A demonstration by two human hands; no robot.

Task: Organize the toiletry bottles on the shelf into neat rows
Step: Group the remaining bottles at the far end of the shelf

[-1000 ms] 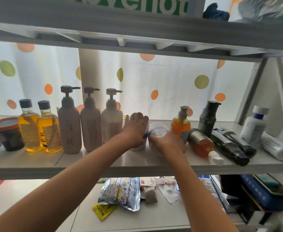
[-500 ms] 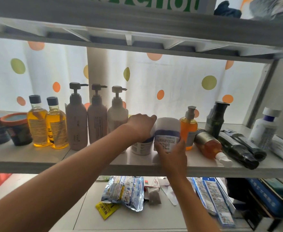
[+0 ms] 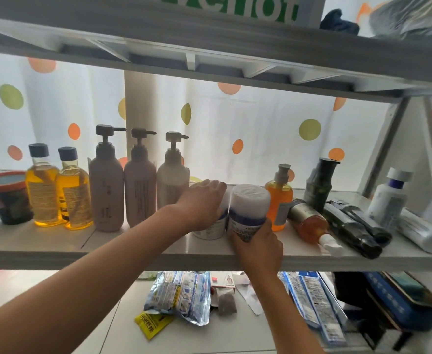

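At frame centre, the left hand point(image 3: 204, 205) cups one white jar point(image 3: 211, 229); the right hand point(image 3: 258, 245) grips its upright neighbour point(image 3: 249, 208) on the shelf point(image 3: 56, 241).

Left end of shelf point(image 3: 56, 241): two capped bottles point(image 3: 58, 186), then three pump bottles point(image 3: 138, 180).
Middle: two tubs point(image 3: 248, 208), side by side.
Right: bottles lying flat point(image 3: 342, 226).

No legible text; sign point(image 3: 248, 7) cropped.

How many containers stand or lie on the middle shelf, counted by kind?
Yellow oil bottles: 2
Tall pump bottles: 3
White jars: 2
Orange pump bottles: 2
Dark bottles: 3
White bottles at right: 2
Tub at left: 1
Total: 15
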